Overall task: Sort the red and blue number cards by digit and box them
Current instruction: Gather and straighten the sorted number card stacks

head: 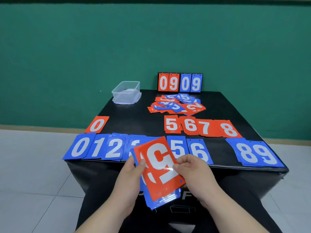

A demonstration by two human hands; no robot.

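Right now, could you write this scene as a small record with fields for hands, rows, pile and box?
left hand: grips the stack on its left side
right hand: pinches the top card, a red 5, upside down
red row: 0, gap, 5, 6, 7, 8
blue row: 0, 1, 2, 3 half hidden, 5, 6, gap, 8, 9
pile: mixed red and blue, behind red row
box: clear, no lid, far left corner
scoreboard: 09 09, far edge

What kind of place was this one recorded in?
Probably a plain indoor room set up for recording: a bare green wall, a pale tiled floor, and one black table holding only cards, a scoreboard and a box.
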